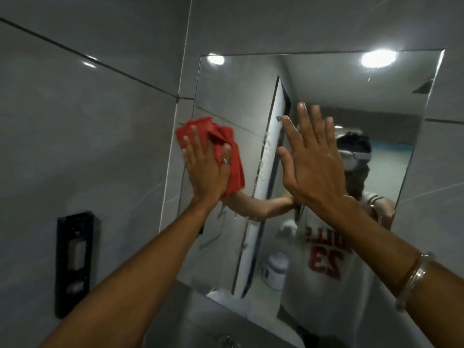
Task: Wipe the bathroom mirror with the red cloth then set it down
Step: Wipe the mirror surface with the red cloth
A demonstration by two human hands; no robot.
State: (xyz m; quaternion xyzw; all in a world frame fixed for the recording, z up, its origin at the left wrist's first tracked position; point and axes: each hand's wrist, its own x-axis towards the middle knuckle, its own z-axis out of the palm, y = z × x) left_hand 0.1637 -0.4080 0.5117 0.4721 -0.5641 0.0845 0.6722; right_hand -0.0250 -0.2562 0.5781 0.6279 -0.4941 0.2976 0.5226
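The frameless bathroom mirror (351, 96) hangs on the grey tiled wall ahead. My left hand (207, 169) presses the crumpled red cloth (226, 144) flat against the mirror's left edge, fingers spread over it, a ring on one finger. The cloth's top corner overlaps the tile beside the glass. My right hand (311, 167) is raised in front of the mirror's middle, palm toward the glass, fingers spread and holding nothing; I cannot tell if it touches the glass. Water droplets streak the glass between the two hands.
A black wall-mounted dispenser (75, 262) sits on the left tiled wall (88, 121). Below the mirror is a sink edge with a tap (227, 341). The mirror reflects a person in a white shirt, a door and ceiling lights.
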